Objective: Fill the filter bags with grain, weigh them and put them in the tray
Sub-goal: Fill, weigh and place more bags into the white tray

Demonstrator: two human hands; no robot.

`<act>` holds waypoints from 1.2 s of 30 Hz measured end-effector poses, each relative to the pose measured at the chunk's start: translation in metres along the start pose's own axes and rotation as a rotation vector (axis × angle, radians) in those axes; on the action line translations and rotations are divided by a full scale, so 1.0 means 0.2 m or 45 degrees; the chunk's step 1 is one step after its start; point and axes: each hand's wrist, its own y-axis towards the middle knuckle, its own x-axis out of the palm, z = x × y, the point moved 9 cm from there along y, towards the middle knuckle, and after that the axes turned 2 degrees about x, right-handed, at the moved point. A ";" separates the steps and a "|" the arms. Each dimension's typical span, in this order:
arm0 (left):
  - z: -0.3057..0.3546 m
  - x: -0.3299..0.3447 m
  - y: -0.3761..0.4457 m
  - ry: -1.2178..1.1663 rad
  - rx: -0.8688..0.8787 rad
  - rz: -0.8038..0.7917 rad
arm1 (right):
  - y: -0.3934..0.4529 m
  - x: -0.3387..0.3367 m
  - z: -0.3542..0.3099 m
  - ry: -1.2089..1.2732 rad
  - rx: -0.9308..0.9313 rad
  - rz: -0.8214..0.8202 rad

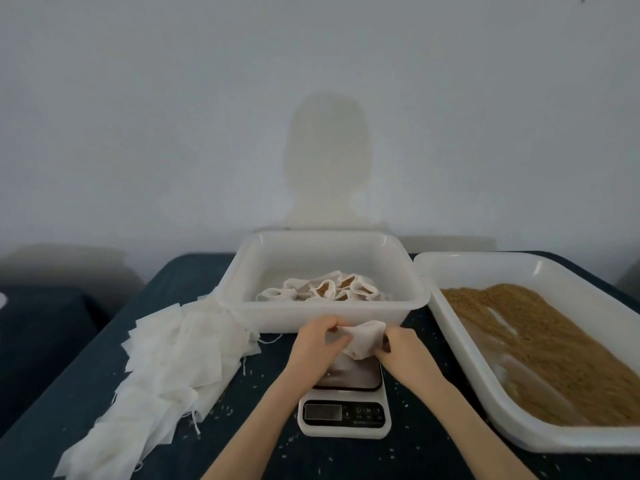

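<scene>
My left hand and my right hand both grip a white filter bag, holding it just above the platform of a small white kitchen scale. Whether the bag touches the platform is hidden by my hands. Behind it stands a deep white tray with several filled bags inside, their tops open and brown grain showing. On the right, a shallow white tray holds loose brown grain. A pile of flat empty filter bags lies on the left.
Everything sits on a table with a dark blue cloth, sprinkled with stray grains around the scale. A pale wall rises right behind the table. The table's left edge drops off to a dark area.
</scene>
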 end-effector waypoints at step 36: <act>-0.46 -0.29 -0.34 -0.304 -0.270 0.507 | -0.33 -0.04 0.09 0.208 -0.185 0.156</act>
